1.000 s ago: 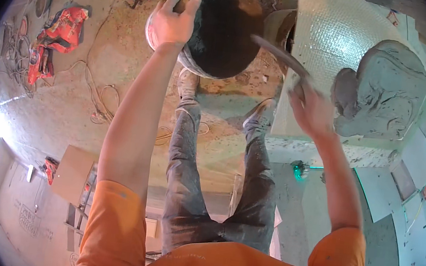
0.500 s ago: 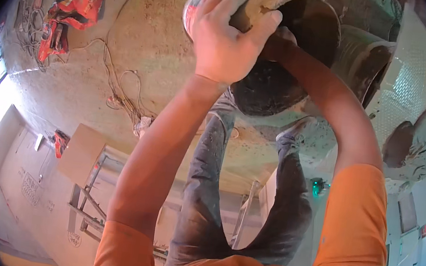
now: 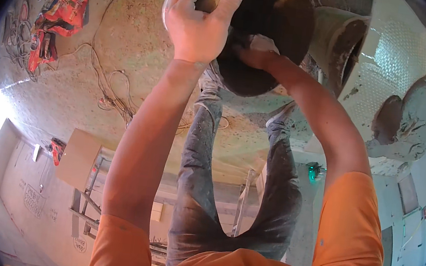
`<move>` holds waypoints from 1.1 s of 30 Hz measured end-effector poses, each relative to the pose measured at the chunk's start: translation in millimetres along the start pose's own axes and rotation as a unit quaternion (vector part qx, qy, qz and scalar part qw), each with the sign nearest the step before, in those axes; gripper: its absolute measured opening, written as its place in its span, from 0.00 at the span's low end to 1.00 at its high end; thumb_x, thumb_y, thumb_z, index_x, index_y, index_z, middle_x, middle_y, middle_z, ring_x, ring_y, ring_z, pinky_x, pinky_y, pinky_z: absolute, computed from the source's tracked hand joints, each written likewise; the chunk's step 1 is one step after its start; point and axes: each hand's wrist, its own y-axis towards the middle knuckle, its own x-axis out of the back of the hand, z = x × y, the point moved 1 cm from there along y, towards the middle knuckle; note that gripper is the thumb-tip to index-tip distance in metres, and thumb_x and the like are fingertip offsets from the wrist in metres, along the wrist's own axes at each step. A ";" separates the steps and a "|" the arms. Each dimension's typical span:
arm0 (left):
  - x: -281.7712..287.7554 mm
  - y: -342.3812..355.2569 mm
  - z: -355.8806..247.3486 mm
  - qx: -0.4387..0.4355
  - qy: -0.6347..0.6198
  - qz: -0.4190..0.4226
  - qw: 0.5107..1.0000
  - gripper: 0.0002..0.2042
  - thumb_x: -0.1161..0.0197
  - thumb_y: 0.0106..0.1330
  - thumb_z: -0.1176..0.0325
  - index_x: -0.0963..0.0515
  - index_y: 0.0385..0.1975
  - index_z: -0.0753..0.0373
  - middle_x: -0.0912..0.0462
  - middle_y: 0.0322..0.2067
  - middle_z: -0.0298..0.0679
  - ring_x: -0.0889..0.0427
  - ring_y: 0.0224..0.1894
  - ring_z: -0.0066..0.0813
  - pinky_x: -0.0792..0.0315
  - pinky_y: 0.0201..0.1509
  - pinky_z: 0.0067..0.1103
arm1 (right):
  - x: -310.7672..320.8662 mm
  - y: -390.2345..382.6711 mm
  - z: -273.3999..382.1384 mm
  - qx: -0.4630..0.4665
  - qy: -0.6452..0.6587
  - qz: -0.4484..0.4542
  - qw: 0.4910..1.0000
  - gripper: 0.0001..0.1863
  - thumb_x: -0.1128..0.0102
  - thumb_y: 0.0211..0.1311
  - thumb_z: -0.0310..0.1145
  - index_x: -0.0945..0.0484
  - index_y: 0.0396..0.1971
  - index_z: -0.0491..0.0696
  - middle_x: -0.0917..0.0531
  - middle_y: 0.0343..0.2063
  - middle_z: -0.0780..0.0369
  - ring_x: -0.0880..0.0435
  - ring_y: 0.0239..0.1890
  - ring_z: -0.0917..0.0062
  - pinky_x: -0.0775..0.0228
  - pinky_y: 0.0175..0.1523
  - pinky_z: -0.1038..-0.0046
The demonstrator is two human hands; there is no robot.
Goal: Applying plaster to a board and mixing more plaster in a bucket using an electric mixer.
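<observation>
My left hand (image 3: 196,27) grips the rim of a round bucket (image 3: 260,8) at the top centre, fingers bent over its crusted edge and thumb raised toward me. The bucket tilts with its dark mouth facing me. My right hand (image 3: 257,51) reaches down inside it with fingers curled; whatever it holds is hidden in the shadow. To the right of this bucket another container (image 3: 329,33) lies with its dark opening visible. A dimpled light board (image 3: 387,53) at the right bears a wet mound of grey paste (image 3: 420,116).
Crumpled red bags (image 3: 68,11) and coiled hoses (image 3: 18,29) lie on the stained floor (image 3: 129,37) at the left, with loose cables (image 3: 111,94) near my feet. A brown board (image 3: 79,159) and metal frames (image 3: 92,208) stand lower left, a green light (image 3: 313,171) lower right.
My right hand, earlier outside with a long grey tool, has gone down into the bucket; the tool is out of sight. The bucket and my left hand shifted right, then slightly back left and up.
</observation>
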 end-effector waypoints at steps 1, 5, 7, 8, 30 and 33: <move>-4.2 0.8 -6.6 0.011 0.011 0.001 1.000 0.15 0.28 0.60 0.71 0.16 0.46 0.68 0.14 0.46 0.49 0.16 0.50 0.44 0.25 0.57 0.30 | 3.6 -4.3 -4.7 -0.002 0.000 -0.003 1.000 0.26 0.50 0.67 0.56 0.14 0.45 0.50 0.13 0.45 0.50 0.15 0.51 0.55 0.25 0.59 0.57; -19.2 12.0 -36.7 0.130 0.092 0.030 0.987 0.15 0.28 0.60 0.71 0.16 0.46 0.68 0.14 0.46 0.50 0.16 0.49 0.45 0.26 0.58 0.31 | 24.3 -25.8 -22.7 0.059 0.027 -0.022 0.998 0.24 0.48 0.67 0.54 0.16 0.43 0.48 0.14 0.40 0.48 0.16 0.48 0.51 0.24 0.54 0.55; -30.3 14.0 -17.3 0.105 0.116 0.022 0.987 0.17 0.28 0.59 0.64 0.15 0.46 0.64 0.14 0.46 0.48 0.16 0.50 0.45 0.26 0.58 0.32 | 42.5 -44.6 -22.1 0.062 0.012 -0.053 0.997 0.24 0.49 0.67 0.54 0.17 0.40 0.47 0.14 0.38 0.48 0.16 0.46 0.50 0.24 0.52 0.54; -31.9 12.4 -2.8 0.087 0.147 0.013 0.985 0.19 0.29 0.59 0.56 0.14 0.46 0.60 0.14 0.46 0.46 0.17 0.50 0.45 0.26 0.57 0.33 | 50.9 -56.2 -18.8 0.065 0.006 -0.068 0.996 0.24 0.49 0.67 0.54 0.18 0.38 0.47 0.14 0.36 0.48 0.16 0.45 0.50 0.25 0.51 0.53; -59.7 7.3 -7.6 -0.031 0.211 0.021 0.977 0.24 0.31 0.61 0.45 0.14 0.49 0.58 0.14 0.47 0.46 0.17 0.51 0.46 0.26 0.58 0.34 | 147.8 -368.4 -177.3 -0.137 -0.007 -0.407 0.903 0.15 0.36 0.64 0.42 0.17 0.30 0.44 0.16 0.27 0.48 0.14 0.33 0.51 0.24 0.36 0.55; -72.1 11.3 1.2 -0.043 0.174 0.044 0.983 0.26 0.30 0.59 0.45 0.14 0.48 0.59 0.14 0.47 0.47 0.17 0.52 0.46 0.27 0.59 0.33 | 148.4 -326.7 -107.9 -0.089 0.012 -0.265 0.960 0.16 0.43 0.71 0.45 0.20 0.39 0.45 0.19 0.28 0.45 0.16 0.33 0.49 0.28 0.36 0.52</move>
